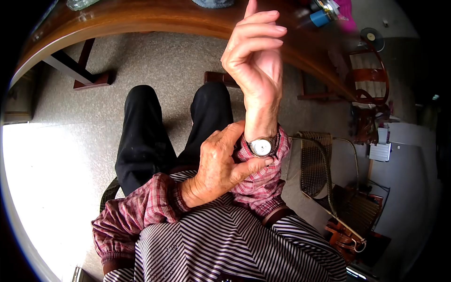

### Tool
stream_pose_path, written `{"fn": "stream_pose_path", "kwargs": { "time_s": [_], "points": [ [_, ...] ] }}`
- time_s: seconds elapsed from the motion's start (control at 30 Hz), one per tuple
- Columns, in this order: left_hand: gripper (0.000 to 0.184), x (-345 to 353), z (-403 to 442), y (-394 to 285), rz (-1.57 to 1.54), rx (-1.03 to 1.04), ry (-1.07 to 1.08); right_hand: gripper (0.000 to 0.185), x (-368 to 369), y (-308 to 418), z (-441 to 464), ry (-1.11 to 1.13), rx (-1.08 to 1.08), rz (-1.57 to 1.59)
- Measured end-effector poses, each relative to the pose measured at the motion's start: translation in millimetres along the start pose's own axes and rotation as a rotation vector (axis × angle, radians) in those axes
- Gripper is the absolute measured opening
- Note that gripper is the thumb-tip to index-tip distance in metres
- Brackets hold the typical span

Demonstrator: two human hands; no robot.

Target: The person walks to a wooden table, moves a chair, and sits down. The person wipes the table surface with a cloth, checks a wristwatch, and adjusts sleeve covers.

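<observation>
My left hand (213, 164) reaches across to my right forearm, closed on the red plaid oversleeve (260, 183) just below the wrist. Its thumb lies on the plaid cloth under the watch, while the other fingers go behind the cuff and are partly hidden. A wristwatch (261, 147) with a white round face sits on my right wrist at the oversleeve's edge. My right hand (257, 56) is raised in front of the table edge, holding nothing, with its fingers loosely bent and apart. A matching plaid oversleeve (136, 211) covers my left forearm.
A curved wooden table (155, 21) runs across the top, with a blue-labelled container (321, 18) at its right. A woven armchair (317, 164) stands to the right, and a wooden chair (369, 75) beyond. My knees in dark trousers (143, 136) are under the arms.
</observation>
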State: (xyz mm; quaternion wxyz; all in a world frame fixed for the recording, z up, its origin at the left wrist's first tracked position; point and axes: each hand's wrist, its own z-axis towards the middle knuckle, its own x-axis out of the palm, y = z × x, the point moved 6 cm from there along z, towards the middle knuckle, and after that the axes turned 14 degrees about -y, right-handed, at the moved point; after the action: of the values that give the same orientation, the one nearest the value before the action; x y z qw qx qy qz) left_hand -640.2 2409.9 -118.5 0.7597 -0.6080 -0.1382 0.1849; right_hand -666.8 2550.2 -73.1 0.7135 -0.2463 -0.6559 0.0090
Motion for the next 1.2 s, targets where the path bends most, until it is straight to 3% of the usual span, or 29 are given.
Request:
{"fn": "stream_pose_path", "kwargs": {
  "time_s": [0.47, 1.2],
  "points": [
    [0.057, -1, 2, 5, -0.048, -0.074, -0.009, 0.032, -7, 7, 3, -0.021, -0.006, 0.021],
    [0.054, 6, 0, 5, -0.036, -0.017, -0.015, 0.030, -12, 19, -6, -0.028, -0.025, 0.083]
  ]
}}
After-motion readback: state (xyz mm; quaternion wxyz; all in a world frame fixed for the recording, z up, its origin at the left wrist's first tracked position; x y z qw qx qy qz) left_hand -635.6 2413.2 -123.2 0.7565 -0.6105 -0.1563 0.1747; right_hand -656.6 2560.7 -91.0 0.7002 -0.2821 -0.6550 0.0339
